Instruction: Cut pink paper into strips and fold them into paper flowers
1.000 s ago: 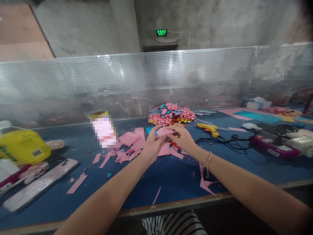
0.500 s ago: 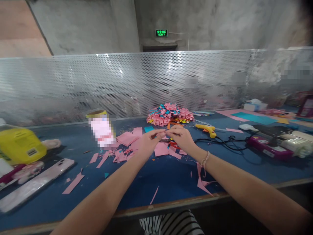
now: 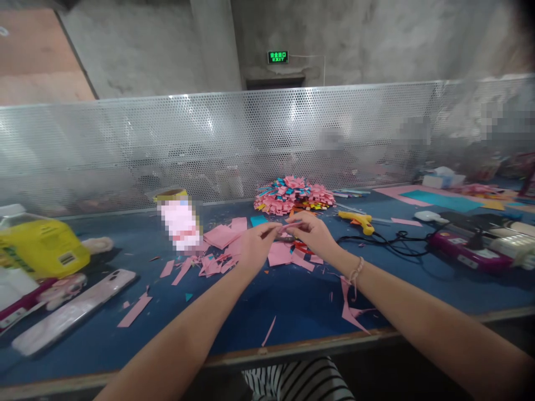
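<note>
Between my two hands is a small pink paper strip (image 3: pixel 289 226), pinched by the fingertips at both ends. My left hand (image 3: pixel 258 243) is closed on its left end, and my right hand (image 3: pixel 312 229) grips the right end. Just beneath the fingers lies what looks like a pair of scissors with red handles (image 3: pixel 302 248), partly hidden. Pink paper pieces (image 3: pixel 279 254) lie under and around the hands, with more pink sheets (image 3: pixel 220 236) to the left. Behind the hands sits a mound of folded pink, blue and yellow paper pieces (image 3: pixel 281 196).
A yellow glue gun (image 3: pixel 359 220) and its cable lie right of my hands, near a purple power strip (image 3: pixel 470 250). On the left are a phone (image 3: pixel 75 312), a yellow bottle (image 3: pixel 45 248) and a partly blurred roll (image 3: pixel 179 225). A perforated metal screen (image 3: pixel 146 145) stands behind.
The fingertips have drawn slightly apart, and more of the pink strip shows between them. The whole view has shifted a little, so things on the table appear farther right.
</note>
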Demonstrator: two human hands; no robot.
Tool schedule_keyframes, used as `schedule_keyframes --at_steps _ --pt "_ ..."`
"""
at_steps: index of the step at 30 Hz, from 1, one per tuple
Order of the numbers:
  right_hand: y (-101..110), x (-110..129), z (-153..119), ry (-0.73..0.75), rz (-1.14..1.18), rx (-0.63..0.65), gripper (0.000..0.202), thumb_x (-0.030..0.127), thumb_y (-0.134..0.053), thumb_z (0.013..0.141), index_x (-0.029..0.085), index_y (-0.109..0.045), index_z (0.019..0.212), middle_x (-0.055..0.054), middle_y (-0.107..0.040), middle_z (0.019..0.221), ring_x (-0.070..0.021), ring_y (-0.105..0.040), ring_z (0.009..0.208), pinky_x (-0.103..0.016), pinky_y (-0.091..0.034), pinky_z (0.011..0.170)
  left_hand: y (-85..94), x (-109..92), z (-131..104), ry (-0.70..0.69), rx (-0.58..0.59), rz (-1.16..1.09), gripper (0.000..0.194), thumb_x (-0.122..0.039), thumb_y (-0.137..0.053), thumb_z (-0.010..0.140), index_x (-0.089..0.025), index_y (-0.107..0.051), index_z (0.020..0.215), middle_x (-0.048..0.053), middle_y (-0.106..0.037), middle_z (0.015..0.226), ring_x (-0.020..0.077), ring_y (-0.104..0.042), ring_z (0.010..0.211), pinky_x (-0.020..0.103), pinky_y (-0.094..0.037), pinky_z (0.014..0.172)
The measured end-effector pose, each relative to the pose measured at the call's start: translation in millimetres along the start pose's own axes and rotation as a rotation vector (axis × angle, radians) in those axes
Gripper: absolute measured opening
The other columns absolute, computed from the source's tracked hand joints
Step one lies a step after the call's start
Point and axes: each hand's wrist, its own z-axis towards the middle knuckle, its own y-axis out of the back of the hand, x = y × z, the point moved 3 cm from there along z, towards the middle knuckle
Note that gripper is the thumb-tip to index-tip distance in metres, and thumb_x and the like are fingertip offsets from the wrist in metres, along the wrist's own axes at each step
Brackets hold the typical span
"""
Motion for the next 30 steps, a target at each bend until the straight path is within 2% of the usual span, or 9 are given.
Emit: schedule_keyframes --at_steps 5,9,12,17,19,21,24,27,30 --pt "2 8 -1 0.053 -0.107 -0.021 0.007 0.021 -0.053 0.07 0.019 -0.06 0.07 -0.003 -0.054 0.077 -0.0122 -0.054 0.066 -0.024 -0.047 0.055 -2.2 -4 -2 -0.047 0.052 0.107 0.014 -0.028 -0.053 0.07 -0.023 -0.066 0.074 0.001 -0.066 0.076 0.0163 -0.057 0.074 0.029 -0.042 0.074" --pt "6 17 -1 0.153 -0.207 -0.075 0.007 0.019 -0.055 0.07 0.019 -0.062 0.068 -0.003 -0.057 0.072 -0.0138 -0.054 0.072 -0.027 -0.046 0.064 -8.8 0 -1 0.111 0.036 -0.154 0.018 -0.027 -0.053 0.07 -0.018 -0.061 0.083 0.003 -0.064 0.077 0.015 -0.058 0.072 0.03 -0.045 0.07" --pt "5 19 -1 0.164 -0.195 -0.084 0.007 0.021 -0.056 0.069 0.021 -0.063 0.072 -0.004 -0.058 0.079 -0.0147 -0.054 0.079 -0.029 -0.045 0.07 -12.6 1 -1 0.169 0.021 -0.316 0.025 -0.025 -0.055 0.067 -0.017 -0.056 0.091 0.004 -0.063 0.083 0.014 -0.058 0.075 0.028 -0.046 0.069" --pt "1 3 1 -0.027 -0.079 -0.058 0.022 0.024 -0.057 0.067 0.019 -0.06 0.089 -0.007 -0.057 0.095 -0.0157 -0.055 0.084 -0.029 -0.046 0.069 -6.7 4 3 0.145 -0.026 -0.244 0.022 -0.023 -0.057 0.066 -0.015 -0.056 0.086 0.006 -0.06 0.088 0.0145 -0.056 0.079 0.026 -0.045 0.067" --pt "-2 -4 2 -0.112 -0.005 -0.014 0.025 0.022 -0.058 0.065 0.017 -0.058 0.089 -0.006 -0.059 0.09 -0.0149 -0.056 0.077 -0.028 -0.045 0.065 -4.2 7 4 0.145 -0.022 -0.212 0.025 -0.022 -0.057 0.065 -0.015 -0.055 0.089 0.007 -0.06 0.088 0.014 -0.056 0.077 0.026 -0.044 0.067" --pt "-3 -9 3 -0.168 0.066 0.039 0.018 0.022 -0.057 0.064 0.016 -0.058 0.081 -0.002 -0.06 0.074 -0.0128 -0.056 0.065 -0.026 -0.044 0.058 -3.0 9 5 0.128 -0.016 -0.193 0.027 -0.022 -0.057 0.065 -0.015 -0.054 0.091 0.006 -0.06 0.088 0.0131 -0.056 0.074 0.027 -0.044 0.067" --pt "-3 -10 3 -0.22 0.174 0.03 0.01 0.022 -0.059 0.063 0.016 -0.055 0.069 0.003 -0.055 0.058 -0.0088 -0.05 0.05 -0.023 -0.042 0.05 -4.1 11 6 0.118 -0.018 -0.236 0.028 -0.021 -0.057 0.066 -0.016 -0.052 0.093 0.005 -0.059 0.083 0.0121 -0.056 0.07 0.027 -0.044 0.066" --pt "-6 -8 1 -0.305 0.337 0.023 0.017 0.025 -0.063 0.06 0.017 -0.051 0.068 0.003 -0.055 0.059 -0.0085 -0.052 0.052 -0.023 -0.043 0.053 -9.3 12 5 0.163 0.057 -0.371 0.035 -0.019 -0.058 0.065 -0.016 -0.047 0.097 0.004 -0.059 0.079 0.0126 -0.056 0.07 0.029 -0.045 0.067" --pt "-12 -8 -1 -0.423 0.455 0.092 0.024 0.03 -0.064 0.059 0.017 -0.049 0.071 0.001 -0.057 0.065 -0.01 -0.055 0.057 -0.026 -0.046 0.057 -12.3 12 4 0.195 0.116 -0.413 0.032 -0.019 -0.058 0.065 -0.016 -0.044 0.094 0.004 -0.06 0.078 0.0132 -0.057 0.069 0.031 -0.045 0.067"
